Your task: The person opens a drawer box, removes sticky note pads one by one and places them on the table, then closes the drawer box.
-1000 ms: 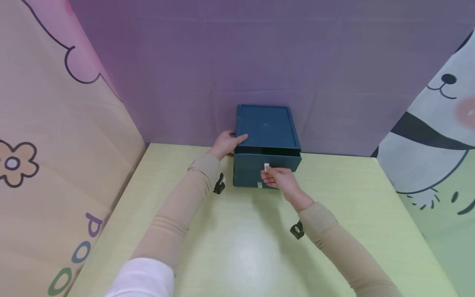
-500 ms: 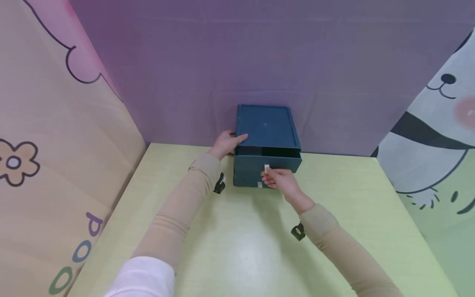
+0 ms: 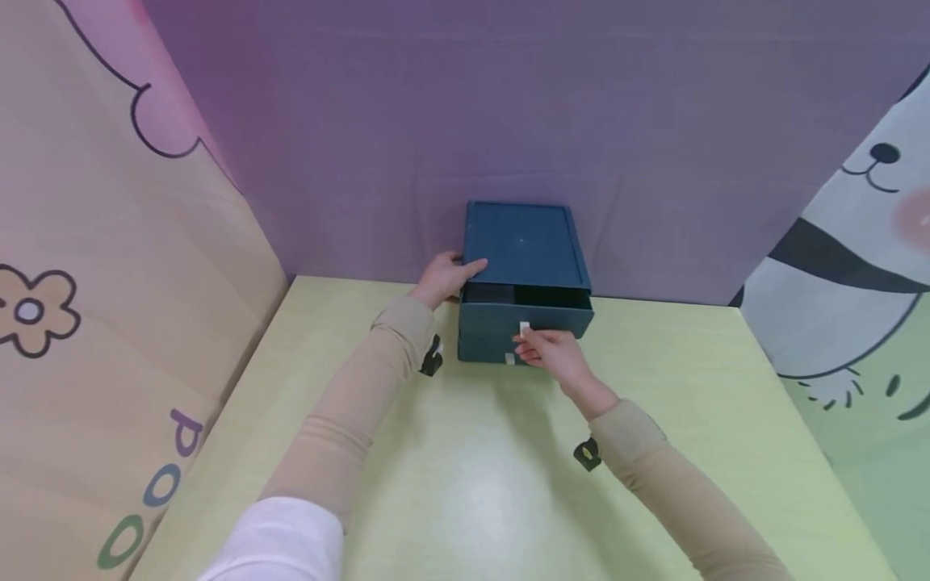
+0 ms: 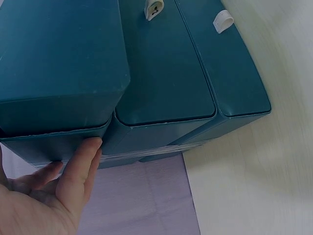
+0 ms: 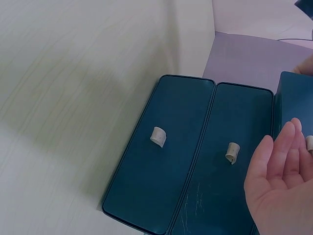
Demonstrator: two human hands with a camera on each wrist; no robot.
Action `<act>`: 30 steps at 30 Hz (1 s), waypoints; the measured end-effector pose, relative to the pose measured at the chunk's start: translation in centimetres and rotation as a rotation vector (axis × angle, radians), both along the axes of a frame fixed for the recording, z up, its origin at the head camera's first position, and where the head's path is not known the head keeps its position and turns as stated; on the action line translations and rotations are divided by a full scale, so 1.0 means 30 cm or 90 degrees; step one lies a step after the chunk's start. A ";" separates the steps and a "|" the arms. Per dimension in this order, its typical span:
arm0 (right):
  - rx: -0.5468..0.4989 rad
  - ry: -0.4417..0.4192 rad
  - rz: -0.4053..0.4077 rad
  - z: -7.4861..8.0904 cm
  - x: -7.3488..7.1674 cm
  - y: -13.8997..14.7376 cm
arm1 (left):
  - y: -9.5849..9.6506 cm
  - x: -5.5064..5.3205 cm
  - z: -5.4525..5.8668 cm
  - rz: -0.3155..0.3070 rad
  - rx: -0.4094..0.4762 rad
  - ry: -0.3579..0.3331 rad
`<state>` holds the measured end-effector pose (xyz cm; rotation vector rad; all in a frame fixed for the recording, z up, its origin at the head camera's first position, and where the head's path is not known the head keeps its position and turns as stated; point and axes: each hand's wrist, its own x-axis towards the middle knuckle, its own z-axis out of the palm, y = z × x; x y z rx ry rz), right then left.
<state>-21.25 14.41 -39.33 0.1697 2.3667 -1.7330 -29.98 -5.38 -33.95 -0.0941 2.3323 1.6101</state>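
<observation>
A dark teal drawer unit [image 3: 523, 242] stands at the back of the table, its top drawer [image 3: 485, 319] partly pulled out with a dark gap behind the front. My right hand [image 3: 558, 355] pinches the white pull tab [image 3: 525, 328] on that drawer between thumb and fingers. Against the unit's left side rests my left hand [image 3: 441, 278], thumb lying on the top edge; in the left wrist view its extended fingers [image 4: 80, 169] touch the side. Two lower drawers, the middle one [image 5: 230, 117] and the bottom one [image 5: 159, 166], sit closed, each with a white tab. The top drawer's contents are hidden.
The pale yellow-green table [image 3: 465, 484] extends in front of the unit. A purple cloth [image 3: 349, 161] hangs close behind it. Printed cloths flank the table, one with a flower [image 3: 29, 311] on the left and one with a panda [image 3: 850, 266] on the right.
The top drawer has come out slightly farther toward me, widening the gap behind its front. My right hand moved with its tab. My left hand stays on the unit's side.
</observation>
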 end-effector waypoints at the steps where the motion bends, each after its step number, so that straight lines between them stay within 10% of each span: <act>1: 0.002 0.002 0.001 0.000 0.001 0.001 | 0.001 0.000 -0.001 0.001 -0.001 0.000; 30: 0.003 0.026 0.026 -0.012 0.024 0.026 | 0.011 0.015 -0.008 0.015 0.002 0.000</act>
